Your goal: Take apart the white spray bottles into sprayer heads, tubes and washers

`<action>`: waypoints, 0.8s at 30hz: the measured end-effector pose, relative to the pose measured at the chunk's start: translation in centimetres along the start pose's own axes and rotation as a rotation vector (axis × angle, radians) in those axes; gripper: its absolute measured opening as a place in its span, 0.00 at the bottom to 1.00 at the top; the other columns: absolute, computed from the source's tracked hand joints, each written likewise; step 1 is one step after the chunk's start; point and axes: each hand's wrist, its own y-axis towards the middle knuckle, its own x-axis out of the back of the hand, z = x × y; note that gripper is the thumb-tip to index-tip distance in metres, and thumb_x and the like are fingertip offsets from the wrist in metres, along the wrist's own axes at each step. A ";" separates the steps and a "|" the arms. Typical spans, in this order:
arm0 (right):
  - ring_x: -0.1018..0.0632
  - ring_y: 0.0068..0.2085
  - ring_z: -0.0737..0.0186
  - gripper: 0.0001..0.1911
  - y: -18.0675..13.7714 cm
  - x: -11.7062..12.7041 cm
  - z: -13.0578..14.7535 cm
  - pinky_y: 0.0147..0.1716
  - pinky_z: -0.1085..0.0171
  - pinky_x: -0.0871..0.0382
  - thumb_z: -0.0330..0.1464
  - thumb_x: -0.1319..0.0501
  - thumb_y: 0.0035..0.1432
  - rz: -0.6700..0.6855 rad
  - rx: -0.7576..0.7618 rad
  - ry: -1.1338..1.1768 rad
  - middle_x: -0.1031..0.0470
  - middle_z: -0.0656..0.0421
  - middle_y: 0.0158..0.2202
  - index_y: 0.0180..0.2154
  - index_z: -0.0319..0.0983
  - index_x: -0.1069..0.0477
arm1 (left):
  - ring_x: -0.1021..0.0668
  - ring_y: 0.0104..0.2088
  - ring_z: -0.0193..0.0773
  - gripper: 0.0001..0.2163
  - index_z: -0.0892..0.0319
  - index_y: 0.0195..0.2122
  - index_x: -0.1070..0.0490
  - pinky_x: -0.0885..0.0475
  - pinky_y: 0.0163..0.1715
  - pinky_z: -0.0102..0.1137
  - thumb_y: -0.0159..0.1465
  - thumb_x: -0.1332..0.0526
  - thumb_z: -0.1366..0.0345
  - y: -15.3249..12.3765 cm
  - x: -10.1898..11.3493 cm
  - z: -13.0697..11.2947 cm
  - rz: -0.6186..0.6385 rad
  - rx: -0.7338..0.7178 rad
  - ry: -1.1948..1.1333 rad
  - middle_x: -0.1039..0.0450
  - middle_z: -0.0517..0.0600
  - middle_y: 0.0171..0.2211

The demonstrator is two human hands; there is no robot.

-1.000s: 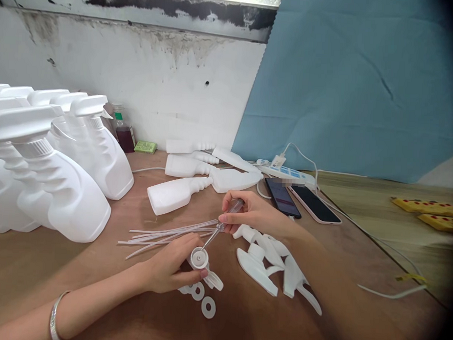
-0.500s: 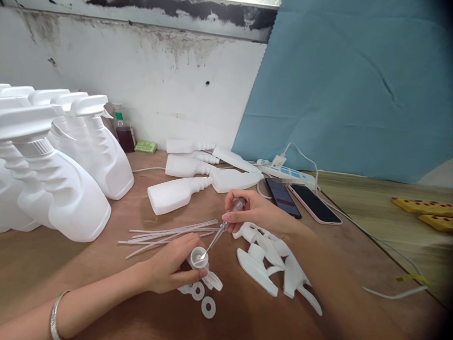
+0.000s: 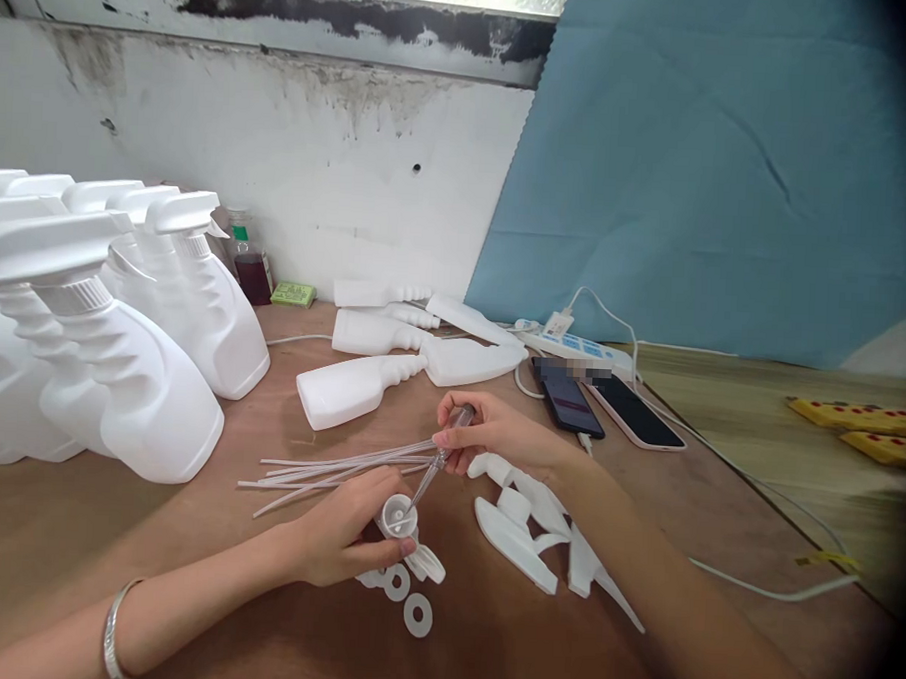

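Hands (image 3: 339,537) (image 3: 498,432) grip a spray head (image 3: 390,514), left, and a screwdriver (image 3: 433,466) angled into it, right.

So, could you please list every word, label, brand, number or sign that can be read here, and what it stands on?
No text is readable.
Green box: print too small.
Dark bottle: label too small.
White charger: faint print, too small.
Black phone: screen too blurred.
Held sprayer head and screwdriver: no lettering visible.

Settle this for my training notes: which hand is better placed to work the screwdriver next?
Right hand, probably: it holds the screwdriver, angled into the trigger sprayer head that occupies the left hand.
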 end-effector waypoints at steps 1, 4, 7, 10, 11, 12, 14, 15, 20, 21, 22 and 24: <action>0.26 0.22 0.69 0.18 0.2 0.0 -0.1 0.26 0.68 0.31 0.37 0.33 0.42 0.005 -0.007 0.019 0.27 0.63 0.20 0.29 0.37 0.40 | 0.35 0.31 0.35 0.07 0.60 0.31 0.40 0.39 0.32 0.29 0.61 0.46 0.61 0.0 0.0 0.0 0.001 0.000 -0.006 0.37 0.48 0.30; 0.26 0.21 0.71 0.17 0.5 0.1 -0.5 0.24 0.70 0.31 0.35 0.33 0.43 0.019 -0.033 0.070 0.29 0.64 0.19 0.29 0.37 0.40 | 0.35 0.31 0.35 0.06 0.59 0.32 0.39 0.38 0.33 0.29 0.61 0.46 0.62 0.1 0.0 -0.1 -0.001 0.009 -0.020 0.37 0.48 0.30; 0.26 0.21 0.71 0.17 0.7 0.0 -0.7 0.23 0.71 0.32 0.34 0.33 0.43 0.045 -0.057 0.112 0.29 0.65 0.19 0.29 0.37 0.40 | 0.35 0.31 0.35 0.05 0.59 0.33 0.39 0.38 0.33 0.29 0.61 0.47 0.63 0.1 0.0 -0.1 -0.012 0.011 -0.037 0.36 0.48 0.30; 0.26 0.21 0.71 0.17 0.7 -0.2 -0.7 0.22 0.71 0.32 0.34 0.33 0.43 0.077 -0.064 0.134 0.28 0.64 0.19 0.29 0.37 0.40 | 0.35 0.30 0.34 0.04 0.59 0.31 0.39 0.38 0.32 0.29 0.61 0.47 0.64 0.2 0.0 0.0 -0.028 0.029 -0.051 0.36 0.48 0.30; 0.26 0.21 0.71 0.17 0.7 -0.3 -0.7 0.22 0.71 0.33 0.34 0.33 0.43 0.080 -0.063 0.136 0.28 0.64 0.19 0.29 0.37 0.41 | 0.35 0.30 0.34 0.04 0.59 0.31 0.39 0.38 0.32 0.29 0.61 0.47 0.65 0.2 0.0 0.0 -0.038 0.043 -0.052 0.37 0.48 0.30; 0.26 0.21 0.71 0.17 0.6 -0.4 -0.6 0.22 0.71 0.33 0.34 0.33 0.42 0.082 -0.058 0.135 0.28 0.64 0.19 0.29 0.37 0.41 | 0.36 0.30 0.34 0.04 0.59 0.31 0.39 0.39 0.32 0.29 0.61 0.47 0.65 0.2 0.0 0.0 -0.048 0.057 -0.053 0.37 0.48 0.29; 0.26 0.21 0.71 0.17 0.5 -0.4 -0.5 0.24 0.71 0.32 0.33 0.33 0.42 0.086 -0.045 0.125 0.28 0.64 0.19 0.29 0.37 0.40 | 0.36 0.29 0.34 0.04 0.60 0.31 0.39 0.39 0.31 0.28 0.61 0.46 0.65 0.2 0.0 -0.1 -0.077 0.089 -0.062 0.37 0.48 0.29; 0.26 0.21 0.71 0.17 0.4 -0.4 -0.4 0.24 0.71 0.32 0.33 0.33 0.43 0.092 -0.040 0.116 0.28 0.64 0.20 0.29 0.37 0.40 | 0.36 0.29 0.34 0.05 0.60 0.32 0.39 0.39 0.31 0.28 0.61 0.47 0.65 0.2 0.0 -0.1 -0.095 0.108 -0.067 0.37 0.47 0.29; 0.26 0.21 0.70 0.17 0.2 -0.3 -0.1 0.23 0.70 0.33 0.35 0.33 0.43 0.093 -0.055 0.099 0.27 0.64 0.20 0.29 0.37 0.40 | 0.35 0.29 0.33 0.07 0.60 0.35 0.39 0.38 0.30 0.28 0.63 0.48 0.61 0.2 -0.2 0.1 -0.283 0.213 -0.095 0.37 0.48 0.30; 0.26 0.21 0.70 0.18 0.2 -0.3 -0.1 0.23 0.70 0.33 0.35 0.33 0.42 0.091 -0.059 0.100 0.28 0.64 0.20 0.29 0.37 0.40 | 0.34 0.30 0.34 0.07 0.60 0.36 0.39 0.37 0.30 0.29 0.63 0.48 0.61 0.2 -0.3 0.2 -0.334 0.226 -0.097 0.36 0.48 0.31; 0.26 0.21 0.70 0.18 0.2 -0.2 -0.1 0.23 0.70 0.33 0.35 0.32 0.42 0.090 -0.059 0.097 0.28 0.64 0.20 0.29 0.37 0.40 | 0.33 0.31 0.34 0.08 0.60 0.36 0.39 0.37 0.31 0.29 0.63 0.48 0.61 0.2 -0.3 0.3 -0.380 0.235 -0.096 0.36 0.49 0.32; 0.26 0.21 0.70 0.18 0.2 -0.1 -0.1 0.24 0.69 0.33 0.35 0.32 0.42 0.082 -0.052 0.067 0.27 0.63 0.20 0.29 0.37 0.40 | 0.32 0.33 0.36 0.07 0.59 0.38 0.39 0.36 0.33 0.30 0.63 0.47 0.61 0.2 -0.4 0.5 -0.457 0.239 -0.082 0.35 0.50 0.35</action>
